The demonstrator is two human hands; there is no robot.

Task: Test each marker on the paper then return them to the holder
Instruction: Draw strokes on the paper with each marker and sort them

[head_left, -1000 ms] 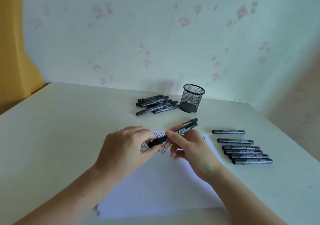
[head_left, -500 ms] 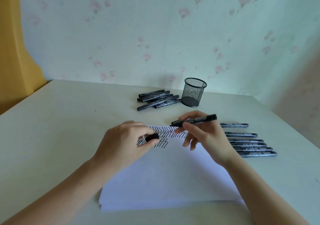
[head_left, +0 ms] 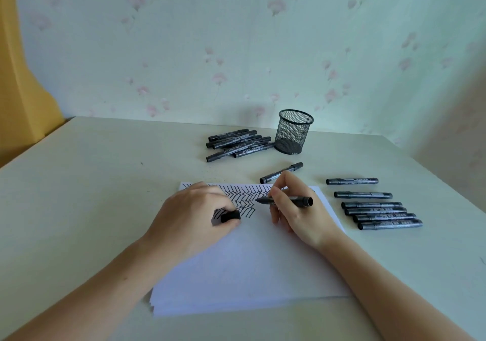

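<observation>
Two hands: both are working over the paper [head_left: 244,261], which is lying on the desk [head_left: 92,196] well in front of the holder [head_left: 293,131].
Right hand [head_left: 297,209]: its fingers [head_left: 274,192] are pinching an uncapped marker [head_left: 285,200] near the tip, with the tip pointing left and hovering at or on the sheet; whether it is touching cannot be told.
Left hand [head_left: 194,217]: it is resting on the paper's left part, its curled fingers holding the cap [head_left: 230,215].
Paper: black zigzag strokes [head_left: 244,196] are filling its far edge, between the two hands; the sheet is lying on a thin stack.
Holder: the black mesh cup is standing upright near the desk's far edge, and looks empty.
Pile [head_left: 238,144]: several capped markers are lying together just left of the holder, the nearest ones about touching its base.
Loose marker [head_left: 281,173]: it is lying slanted between the holder and the paper, just beyond the right hand.
Row [head_left: 373,204]: six capped markers are lying side by side in front of the holder and to its right, beside the paper's right edge.
</observation>
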